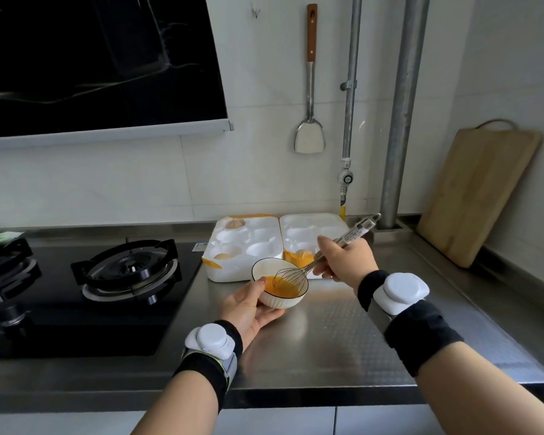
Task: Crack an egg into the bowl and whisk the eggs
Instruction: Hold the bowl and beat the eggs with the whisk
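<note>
A small white ribbed bowl (284, 301) with a dark rim sits on the steel counter, holding orange beaten egg (280, 289). My left hand (251, 306) cups the bowl from its left side, thumb on the rim. My right hand (346, 260) grips the handle of a metal whisk (291, 277), whose wire head dips into the egg. Behind the bowl lies an open white foam egg carton (264, 243) with an egg (223, 256) in a near-left cup, another egg (234, 224) at the far left and a third egg (303, 253) in the right half.
A black gas hob (129, 271) lies to the left of the bowl. A wooden cutting board (481, 193) leans on the right wall. A metal spatula (310, 89) hangs on the tiled wall, beside two vertical pipes (402, 120). The range hood (101, 64) hangs at top left.
</note>
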